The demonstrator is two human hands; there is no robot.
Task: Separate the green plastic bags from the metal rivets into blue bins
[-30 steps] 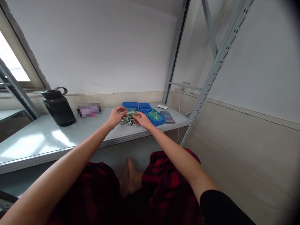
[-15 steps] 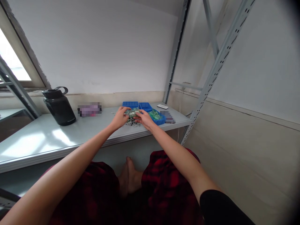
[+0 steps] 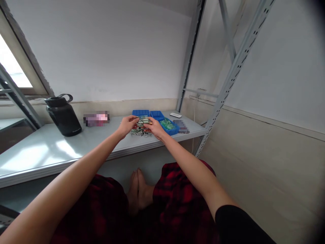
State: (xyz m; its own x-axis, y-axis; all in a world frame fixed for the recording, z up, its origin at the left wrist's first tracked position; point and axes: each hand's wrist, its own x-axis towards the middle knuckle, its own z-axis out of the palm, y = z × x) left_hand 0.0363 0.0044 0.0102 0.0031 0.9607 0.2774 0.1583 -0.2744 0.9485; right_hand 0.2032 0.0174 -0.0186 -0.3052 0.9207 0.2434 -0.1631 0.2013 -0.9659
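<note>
A small clear plastic bag with shiny metal pieces inside is held up between my two hands. My left hand pinches its left side with closed fingers. On the other side, my right hand grips the bag between thumb and fingers. Right below lies a heap of loose metal pieces, long and thin like screws, partly hidden by my hands. To the right, a blue bin holds several clear greenish packets.
Two more blue bins stand behind my hands. A white flat object and a blurred-out item lie on the right. A black bottle stands on the left of the grey shelf, and metal posts rise at right.
The bag has turned between my fingers, and its metal pieces now show more plainly. My left hand has shifted slightly left and its fingers have closed in.
</note>
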